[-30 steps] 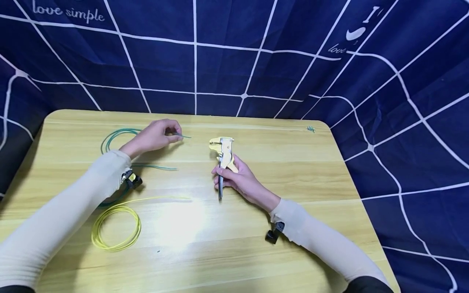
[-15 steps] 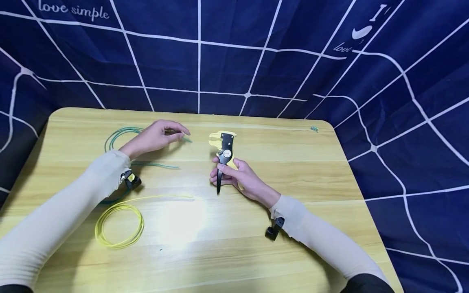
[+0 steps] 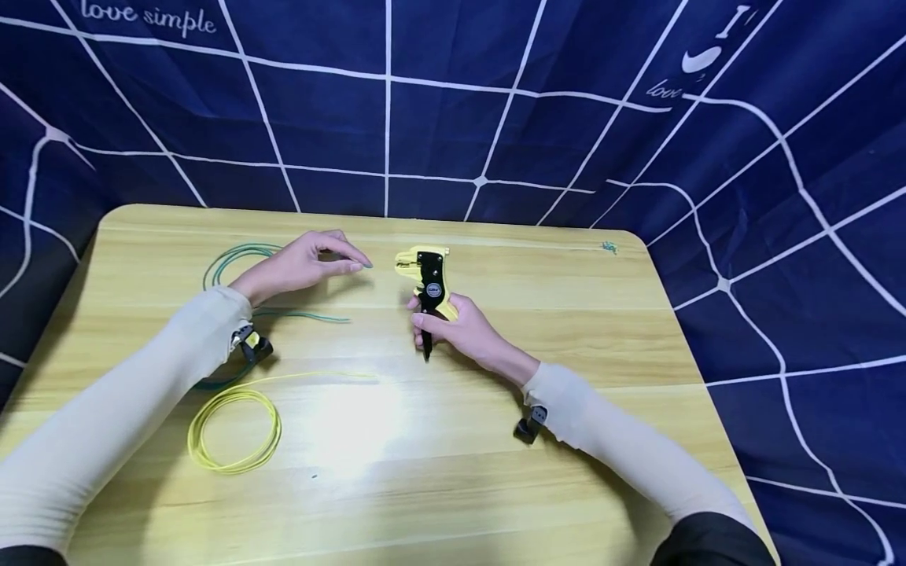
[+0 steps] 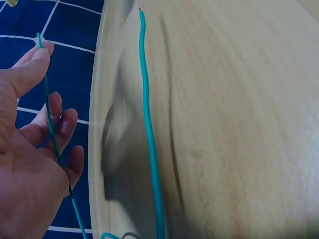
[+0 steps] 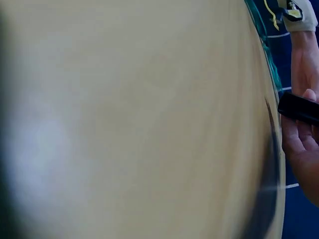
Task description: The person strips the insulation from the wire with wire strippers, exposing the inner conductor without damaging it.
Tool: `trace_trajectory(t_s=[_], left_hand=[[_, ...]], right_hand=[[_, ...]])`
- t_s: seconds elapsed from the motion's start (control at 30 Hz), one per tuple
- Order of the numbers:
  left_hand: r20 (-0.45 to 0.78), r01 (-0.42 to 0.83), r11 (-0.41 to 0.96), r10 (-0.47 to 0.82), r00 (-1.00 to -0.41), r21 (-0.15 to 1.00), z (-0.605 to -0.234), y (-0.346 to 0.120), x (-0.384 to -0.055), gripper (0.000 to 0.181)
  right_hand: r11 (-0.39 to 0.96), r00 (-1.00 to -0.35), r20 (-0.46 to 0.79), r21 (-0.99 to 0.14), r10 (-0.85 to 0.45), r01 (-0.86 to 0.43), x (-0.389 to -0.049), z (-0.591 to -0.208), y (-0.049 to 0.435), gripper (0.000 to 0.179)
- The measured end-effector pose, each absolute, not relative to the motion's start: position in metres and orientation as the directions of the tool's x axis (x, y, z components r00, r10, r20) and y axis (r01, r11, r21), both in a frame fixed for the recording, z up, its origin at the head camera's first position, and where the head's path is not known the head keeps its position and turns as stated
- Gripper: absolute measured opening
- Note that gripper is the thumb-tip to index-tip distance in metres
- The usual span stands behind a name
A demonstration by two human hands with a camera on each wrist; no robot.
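My left hand (image 3: 300, 261) is above the far left of the table, pinching a green wire (image 4: 51, 129) between thumb and forefinger. A short tip of it sticks out past the fingertips, while the rest runs down across the palm in the left wrist view. To the right, my right hand (image 3: 467, 326) grips a yellow and black wire stripper (image 3: 430, 271) by its handles. The tool's head points up and left, a small gap from the left fingertips. Only its black handle (image 5: 299, 108) shows in the right wrist view.
Green wire coils (image 3: 230, 255) lie behind my left wrist. Another green wire end (image 4: 147, 99), its tip bare copper, lies nearer. A yellow wire coil (image 3: 197, 436) rests at the front left. Small green scraps (image 3: 609, 247) sit at the far right corner. A blue cloth (image 3: 439, 126) surrounds the table.
The wire stripper has turned to show its black face and moved slightly up and left. My left forefinger has stretched forward, so less wire shows beyond the fingertips.
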State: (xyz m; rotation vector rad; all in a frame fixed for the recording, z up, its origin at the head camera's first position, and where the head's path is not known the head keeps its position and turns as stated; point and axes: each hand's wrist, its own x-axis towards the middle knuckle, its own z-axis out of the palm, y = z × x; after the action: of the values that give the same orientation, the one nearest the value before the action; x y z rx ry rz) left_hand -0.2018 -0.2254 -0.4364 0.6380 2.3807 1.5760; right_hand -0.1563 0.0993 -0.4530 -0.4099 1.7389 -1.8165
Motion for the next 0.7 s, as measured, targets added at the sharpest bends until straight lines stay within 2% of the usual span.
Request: trace_trajectory(t_s=[0.27,0.7], left_hand=[[0.142,0.296,0.317,0.429,-0.892,0.901,-0.435,-0.226,-0.198,0.015],[0.154,0.297,0.336,0.393,-0.907,0.894,-0.431,-0.226,-0.200,0.013]], right_hand=[[0.072,-0.760,-0.205,-0.976,-0.617,0.205,-0.169,-0.450,0.095,0.038],[0.087,-0.729,-0.221,-0.972,-0.647,0.218,-0.180,-0.451,0.082,0.039]])
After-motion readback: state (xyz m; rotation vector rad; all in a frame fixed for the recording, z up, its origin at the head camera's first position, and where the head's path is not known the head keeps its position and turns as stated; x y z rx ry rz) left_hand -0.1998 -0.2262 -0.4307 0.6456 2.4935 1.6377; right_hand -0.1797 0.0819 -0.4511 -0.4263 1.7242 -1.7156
